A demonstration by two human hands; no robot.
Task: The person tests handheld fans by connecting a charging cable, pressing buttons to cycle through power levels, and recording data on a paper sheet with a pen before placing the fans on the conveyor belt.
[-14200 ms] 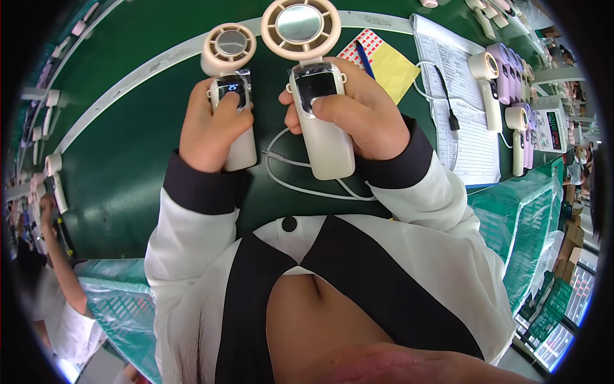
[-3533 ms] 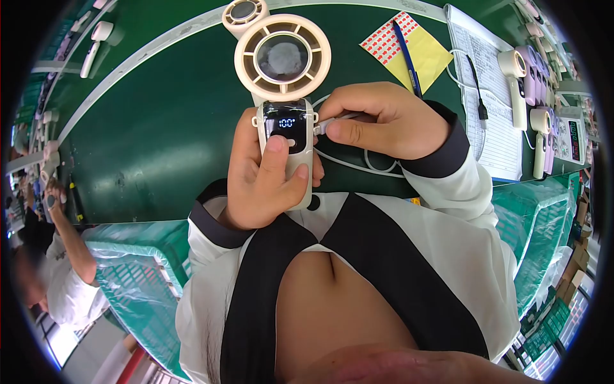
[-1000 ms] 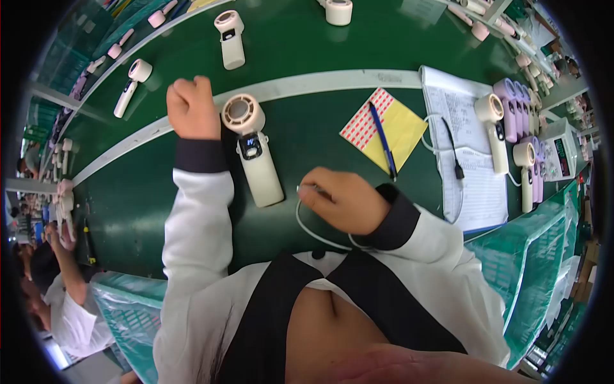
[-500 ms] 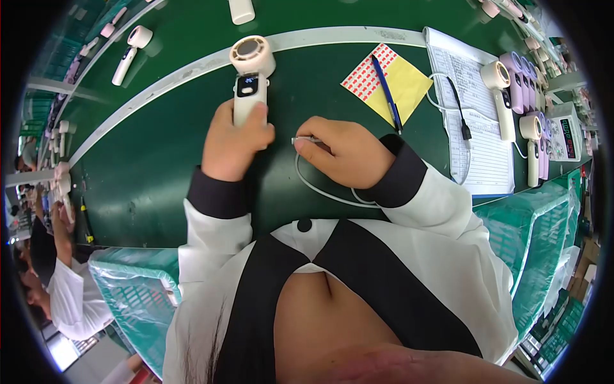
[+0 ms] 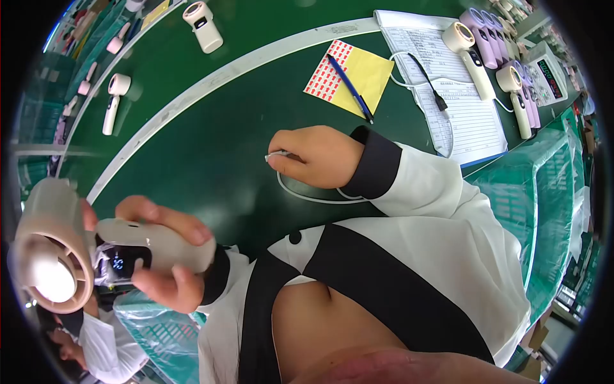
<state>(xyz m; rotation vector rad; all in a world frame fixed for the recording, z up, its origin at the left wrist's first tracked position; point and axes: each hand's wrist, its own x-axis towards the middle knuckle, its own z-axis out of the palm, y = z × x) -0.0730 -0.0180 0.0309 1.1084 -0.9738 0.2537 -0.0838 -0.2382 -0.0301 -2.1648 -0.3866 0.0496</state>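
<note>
At the lower left, my left hand (image 5: 169,281) is wrapped round the body of a cream handheld fan (image 5: 182,246). The fan's round head points left and its small display is lit. Over the middle of the green table my right hand (image 5: 316,157) is closed on the end of a white cable (image 5: 300,198), whose connector tip sticks out at the fingertips. A yellow sheet (image 5: 374,77) with red-marked stickers lies beyond that hand, and a blue pen (image 5: 350,88) rests across it.
Printed papers (image 5: 464,121) lie at the right under a black-tipped cable. More fans (image 5: 476,73) and a meter (image 5: 547,77) stand beside them. Another fan (image 5: 204,29) lies beyond the pale strip (image 5: 211,72). Plastic-lined green baskets (image 5: 518,185) are at the near edge. A person (image 5: 105,345) is lower left.
The cream fan was upright over the table's middle; my left hand has brought it towards the lower left and turned it sideways. My right hand still holds the cable. The view has shifted.
</note>
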